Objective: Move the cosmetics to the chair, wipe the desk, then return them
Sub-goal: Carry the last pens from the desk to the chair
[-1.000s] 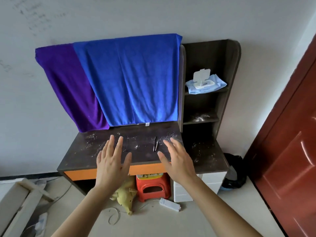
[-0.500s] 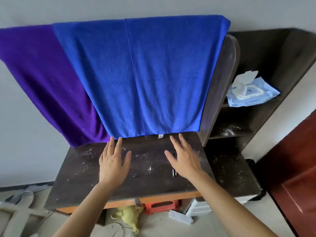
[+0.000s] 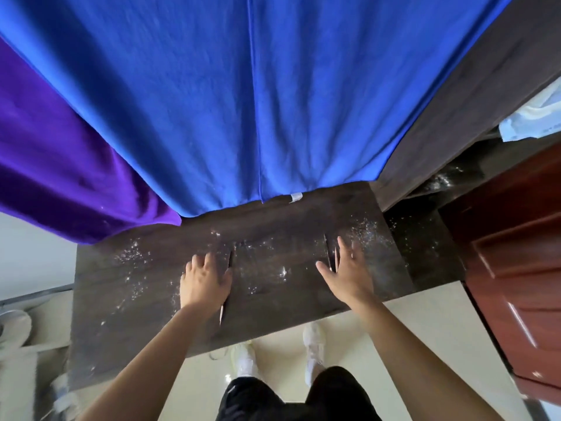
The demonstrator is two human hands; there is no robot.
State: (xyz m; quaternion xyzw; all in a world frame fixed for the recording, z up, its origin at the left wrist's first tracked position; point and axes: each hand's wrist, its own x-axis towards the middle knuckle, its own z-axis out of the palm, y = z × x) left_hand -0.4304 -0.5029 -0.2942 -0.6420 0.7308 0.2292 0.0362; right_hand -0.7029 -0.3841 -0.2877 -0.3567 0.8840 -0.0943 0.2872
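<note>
Desk (image 3: 127,299) rear hidden by blue towel (image 3: 243,101). Right hand (image 3: 346,275) spread over two sticks (image 3: 328,253); I cannot tell if left hand (image 3: 205,281) grips pencil (image 3: 222,312).

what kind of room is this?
Probably a home bedroom or dorm corner: a powder-dusted dark wooden desk, a blue towel and purple cloth draped above it, a pale blue wet-wipe pack, and a red-brown panelled door.
</note>
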